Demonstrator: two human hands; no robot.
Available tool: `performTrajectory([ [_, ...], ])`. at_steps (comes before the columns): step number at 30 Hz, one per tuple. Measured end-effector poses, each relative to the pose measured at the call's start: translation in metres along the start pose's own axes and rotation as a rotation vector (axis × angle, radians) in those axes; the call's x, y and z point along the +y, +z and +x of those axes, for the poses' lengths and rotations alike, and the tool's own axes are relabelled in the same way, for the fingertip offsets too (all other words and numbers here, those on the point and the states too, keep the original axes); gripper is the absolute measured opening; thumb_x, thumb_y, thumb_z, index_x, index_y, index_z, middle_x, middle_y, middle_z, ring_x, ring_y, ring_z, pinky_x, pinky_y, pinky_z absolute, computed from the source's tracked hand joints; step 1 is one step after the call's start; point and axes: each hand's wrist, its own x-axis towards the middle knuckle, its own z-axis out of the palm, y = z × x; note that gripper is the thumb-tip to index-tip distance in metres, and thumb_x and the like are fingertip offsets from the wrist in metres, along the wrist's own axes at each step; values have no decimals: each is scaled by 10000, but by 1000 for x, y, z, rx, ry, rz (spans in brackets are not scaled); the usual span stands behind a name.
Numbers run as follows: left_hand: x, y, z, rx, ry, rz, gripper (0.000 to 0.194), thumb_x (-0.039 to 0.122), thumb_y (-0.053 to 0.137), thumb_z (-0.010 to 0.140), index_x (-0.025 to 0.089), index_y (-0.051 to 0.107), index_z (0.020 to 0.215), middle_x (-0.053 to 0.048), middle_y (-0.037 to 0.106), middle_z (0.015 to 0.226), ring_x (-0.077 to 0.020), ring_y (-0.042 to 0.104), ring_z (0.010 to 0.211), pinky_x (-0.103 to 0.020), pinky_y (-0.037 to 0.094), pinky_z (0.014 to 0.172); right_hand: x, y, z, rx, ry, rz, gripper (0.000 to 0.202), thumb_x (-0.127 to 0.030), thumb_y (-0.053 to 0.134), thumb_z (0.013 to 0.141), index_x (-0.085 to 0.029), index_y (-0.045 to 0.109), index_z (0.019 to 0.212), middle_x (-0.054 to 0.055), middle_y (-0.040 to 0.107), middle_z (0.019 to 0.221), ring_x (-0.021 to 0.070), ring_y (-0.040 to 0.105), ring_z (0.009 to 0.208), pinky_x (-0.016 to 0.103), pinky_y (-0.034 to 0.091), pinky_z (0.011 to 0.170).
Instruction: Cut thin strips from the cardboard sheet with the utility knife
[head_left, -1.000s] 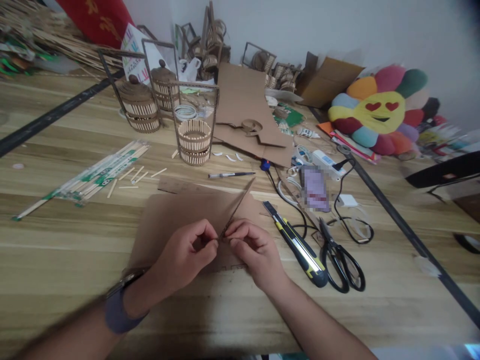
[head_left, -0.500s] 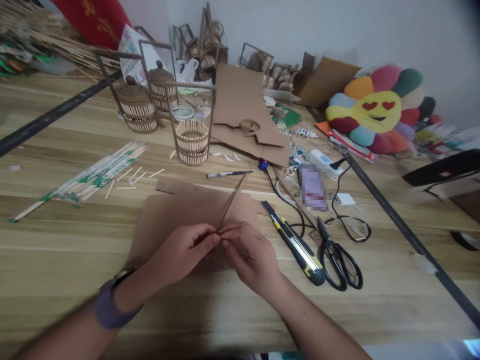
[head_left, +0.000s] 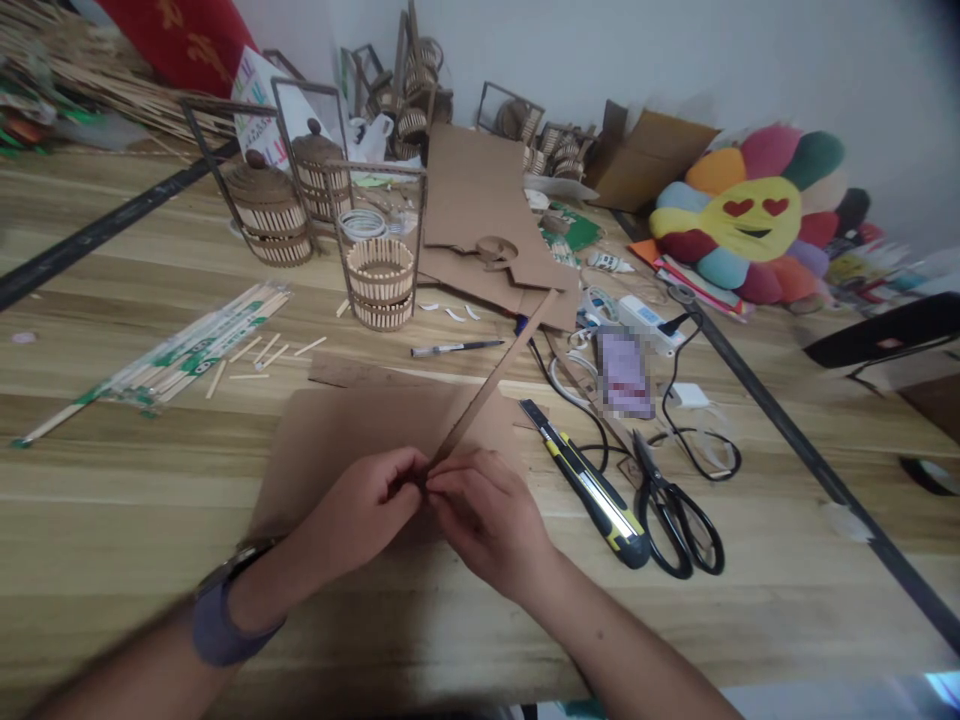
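Note:
A thin brown cardboard strip (head_left: 495, 378) slants up and to the right from between my fingertips. My left hand (head_left: 379, 505) is closed on its lower end, the thumb bent against the fingers. Touching it from the right, my right hand (head_left: 487, 515) pinches the same end. Fingers cover that end, so its shape there is hidden. Under both hands lies a flat cardboard sheet (head_left: 330, 430). A black pen (head_left: 457, 348) rests beyond the sheet, and a yellow-and-black utility knife (head_left: 589, 485) is to its right.
Black-handled scissors (head_left: 675, 510) lie beside the knife, near cables and a phone (head_left: 625, 373). An open stick basket (head_left: 381, 285) stands behind the pen, with lidded baskets (head_left: 270, 210) behind left. Wrapped sticks (head_left: 195, 350) lie left. Cardboard pieces (head_left: 476, 185) and a flower cushion (head_left: 757, 215) are farther back.
The strip's free end has swung to the right and farther out, with more of its flat face showing. Both hands have shifted slightly left, still closed on it.

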Motion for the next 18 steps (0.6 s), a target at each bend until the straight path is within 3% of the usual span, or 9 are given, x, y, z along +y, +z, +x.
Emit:
performTrajectory([
  [5, 2, 0, -2, -50, 16, -16, 180, 225, 416, 766, 187, 589, 791, -2, 621, 744, -179, 568, 714, -260, 420, 639, 1, 0, 0, 20, 42, 59, 147, -122, 547, 881, -238, 615, 941, 40, 716, 892, 184, 658, 841, 325, 512, 737],
  [11, -1, -1, -1, -88, 25, -62, 313, 423, 435, 917, 178, 616, 842, 1, 609, 744, -174, 560, 708, -244, 407, 619, 1, -2, 1, 51, 122, 42, 122, -140, 544, 894, -237, 611, 925, 25, 713, 843, 177, 656, 772, 314, 500, 700],
  [18, -4, -1, 0, -83, -43, -67, 340, 408, 421, 930, 184, 592, 740, 12, 580, 679, -166, 554, 667, -239, 404, 611, 1, -2, -2, 53, 36, -63, 142, -125, 577, 903, -242, 612, 976, 17, 742, 879, 180, 665, 794, 340, 476, 740],
])
